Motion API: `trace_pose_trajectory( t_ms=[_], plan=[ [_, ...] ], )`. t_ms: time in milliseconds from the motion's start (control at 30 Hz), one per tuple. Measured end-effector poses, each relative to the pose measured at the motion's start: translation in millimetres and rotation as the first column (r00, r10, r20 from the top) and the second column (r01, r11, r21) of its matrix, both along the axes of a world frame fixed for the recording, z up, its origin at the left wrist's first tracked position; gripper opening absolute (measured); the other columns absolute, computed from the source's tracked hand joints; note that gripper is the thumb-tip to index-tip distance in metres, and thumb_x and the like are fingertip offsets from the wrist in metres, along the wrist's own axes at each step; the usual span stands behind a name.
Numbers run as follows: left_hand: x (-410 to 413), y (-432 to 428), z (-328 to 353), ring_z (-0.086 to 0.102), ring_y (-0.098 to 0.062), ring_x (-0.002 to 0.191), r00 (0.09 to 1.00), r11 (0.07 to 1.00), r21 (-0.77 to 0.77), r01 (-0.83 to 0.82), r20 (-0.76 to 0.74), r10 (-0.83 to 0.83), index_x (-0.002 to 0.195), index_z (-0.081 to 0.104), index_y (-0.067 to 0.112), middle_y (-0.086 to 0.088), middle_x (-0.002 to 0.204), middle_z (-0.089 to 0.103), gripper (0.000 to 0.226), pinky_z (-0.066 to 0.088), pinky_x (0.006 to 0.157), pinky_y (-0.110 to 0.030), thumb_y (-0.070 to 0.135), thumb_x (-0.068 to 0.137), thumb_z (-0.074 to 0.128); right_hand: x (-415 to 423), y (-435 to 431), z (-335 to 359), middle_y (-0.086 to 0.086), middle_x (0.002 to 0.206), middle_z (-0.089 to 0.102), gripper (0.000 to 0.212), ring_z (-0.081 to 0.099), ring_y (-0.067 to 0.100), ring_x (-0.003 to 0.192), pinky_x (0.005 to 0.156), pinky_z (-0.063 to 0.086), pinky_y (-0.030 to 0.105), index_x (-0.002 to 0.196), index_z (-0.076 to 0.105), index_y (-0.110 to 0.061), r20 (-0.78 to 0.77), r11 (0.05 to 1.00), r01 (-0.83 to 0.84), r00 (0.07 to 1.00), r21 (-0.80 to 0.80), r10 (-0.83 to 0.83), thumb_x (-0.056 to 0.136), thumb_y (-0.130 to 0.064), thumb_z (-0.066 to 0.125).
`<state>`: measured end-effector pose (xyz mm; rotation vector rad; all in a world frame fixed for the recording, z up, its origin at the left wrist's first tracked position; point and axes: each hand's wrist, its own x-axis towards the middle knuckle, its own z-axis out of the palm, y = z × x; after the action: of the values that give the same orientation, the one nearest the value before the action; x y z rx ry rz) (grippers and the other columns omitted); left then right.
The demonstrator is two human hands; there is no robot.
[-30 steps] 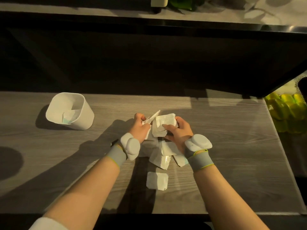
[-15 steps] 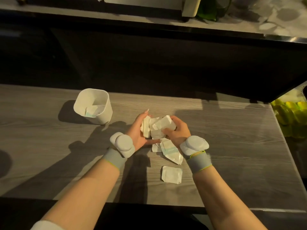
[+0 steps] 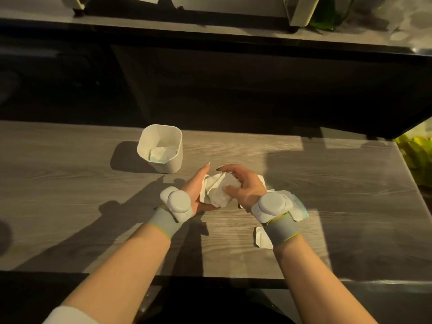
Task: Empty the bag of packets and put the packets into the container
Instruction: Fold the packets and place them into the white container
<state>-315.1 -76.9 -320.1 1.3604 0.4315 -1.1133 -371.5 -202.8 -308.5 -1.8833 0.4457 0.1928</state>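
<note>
A bunch of white packets (image 3: pixel 218 189) is pressed between my two hands just above the wooden table (image 3: pixel 70 195). My left hand (image 3: pixel 198 185) cups the bunch from the left with its fingers straight. My right hand (image 3: pixel 243 183) curls over the bunch from the right and above. The white square container (image 3: pixel 174 157) stands on the table just beyond my left hand, with a packet (image 3: pixel 161 154) lying inside. More loose packets lie under my right wrist: one (image 3: pixel 297 206) to its right and another (image 3: pixel 263 239) near the table's front.
A dark gap separates the table from a raised counter (image 3: pixel 210 31) at the back. Yellow-green objects (image 3: pixel 416 153) sit past the table's right edge. Both wrists wear grey bands with white round devices.
The view has shifted, so the container now appears nearer the hands. Both hands have gathered the packets into a tighter bunch between the palms.
</note>
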Motion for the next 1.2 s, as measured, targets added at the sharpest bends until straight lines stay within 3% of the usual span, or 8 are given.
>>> trace_pose_trajectory(
  t_ms=[133, 267, 467, 667, 800, 900, 1067, 1200],
  plan=[
    [4, 13, 1, 0.067, -0.021, 0.067, 1.000, 0.995, -0.096, -0.023, -0.023, 0.021, 0.098, 0.066, 0.009, -0.011, 0.084, 0.068, 0.053, 0.057, 0.054, -0.028, 0.058, 0.084, 0.048, 5, 13, 2, 0.003, 0.104, 0.062, 0.041, 0.056, 0.017, 0.097, 0.092, 0.051, 0.037, 0.113, 0.061, -0.015, -0.005, 0.996, 0.021, 1.000, -0.082, -0.022, 0.077, 0.003, 0.059],
    [4, 21, 1, 0.072, -0.022, 0.078, 0.999, 0.992, -0.120, -0.040, 0.016, 0.043, 0.111, 0.064, 0.013, -0.014, 0.102, 0.070, 0.047, 0.058, 0.055, -0.030, 0.051, 0.084, 0.054, 10, 29, 4, 0.005, 0.121, 0.060, 0.047, 0.056, 0.021, 0.107, 0.081, 0.039, 0.020, 0.122, 0.055, -0.019, 0.001, 0.941, 0.002, 1.000, -0.339, -0.001, 0.078, -0.002, 0.056],
    [10, 35, 0, 0.066, -0.028, 0.101, 0.998, 0.990, -0.127, -0.054, -0.032, 0.050, 0.113, 0.064, 0.011, -0.015, 0.109, 0.069, 0.053, 0.057, 0.076, -0.040, 0.054, 0.087, 0.046, 11, 42, 0, 0.007, 0.123, 0.060, 0.051, 0.056, 0.024, 0.112, 0.082, 0.037, 0.019, 0.126, 0.053, -0.017, -0.024, 0.921, -0.034, 0.999, -0.389, 0.027, 0.078, -0.002, 0.057],
    [16, 50, -1, 0.061, -0.026, 0.086, 1.000, 1.000, -0.022, 0.014, -0.014, -0.014, 0.112, 0.061, 0.014, -0.010, 0.097, 0.066, 0.063, 0.047, 0.073, -0.034, 0.064, 0.087, 0.030, 9, 42, 16, 0.013, 0.108, 0.064, 0.039, 0.059, 0.021, 0.098, 0.088, 0.052, 0.032, 0.111, 0.064, -0.015, -0.027, 0.986, 0.010, 1.000, 0.165, -0.005, 0.079, 0.005, 0.062],
    [17, 59, 2, 0.063, -0.024, 0.081, 0.986, 0.985, -0.112, -0.133, -0.111, 0.121, 0.105, 0.062, 0.006, -0.011, 0.085, 0.072, 0.061, 0.049, 0.070, -0.033, 0.057, 0.091, 0.032, 11, 45, 22, 0.012, 0.105, 0.064, 0.034, 0.060, 0.020, 0.096, 0.091, 0.052, 0.036, 0.108, 0.063, -0.007, -0.002, 0.968, -0.082, 0.996, 0.236, 0.085, 0.080, 0.011, 0.058],
    [17, 64, 2, 0.064, -0.025, 0.089, 0.990, 0.971, -0.208, -0.118, -0.100, 0.099, 0.120, 0.059, 0.008, -0.013, 0.104, 0.069, 0.067, 0.051, 0.078, -0.036, 0.060, 0.090, 0.030, 14, 46, 22, 0.012, 0.100, 0.065, 0.036, 0.062, 0.020, 0.090, 0.077, 0.055, 0.026, 0.108, 0.060, -0.009, 0.009, 0.929, -0.043, 0.999, 0.368, 0.043, 0.082, 0.014, 0.054],
    [10, 62, 5, 0.070, -0.021, 0.072, 0.992, 0.948, -0.307, -0.088, -0.114, 0.055, 0.096, 0.071, 0.011, -0.009, 0.091, 0.073, 0.071, 0.058, 0.062, -0.034, 0.071, 0.080, 0.037, 18, 57, 16, 0.008, 0.114, 0.063, 0.053, 0.057, 0.022, 0.105, 0.092, 0.053, 0.041, 0.129, 0.049, -0.021, 0.007, 0.984, -0.172, 0.985, -0.048, 0.173, 0.081, -0.006, 0.065],
    [9, 66, 4, 0.065, -0.022, 0.073, 0.994, 0.951, -0.295, -0.092, -0.089, 0.068, 0.095, 0.070, 0.010, -0.010, 0.090, 0.069, 0.052, 0.058, 0.066, -0.036, 0.057, 0.074, 0.060, 15, 57, 14, 0.000, 0.132, 0.051, 0.063, 0.041, 0.022, 0.123, 0.103, 0.039, 0.039, 0.134, 0.043, -0.027, -0.014, 0.868, -0.188, 0.979, -0.460, 0.204, 0.077, -0.031, 0.070]
  ],
)
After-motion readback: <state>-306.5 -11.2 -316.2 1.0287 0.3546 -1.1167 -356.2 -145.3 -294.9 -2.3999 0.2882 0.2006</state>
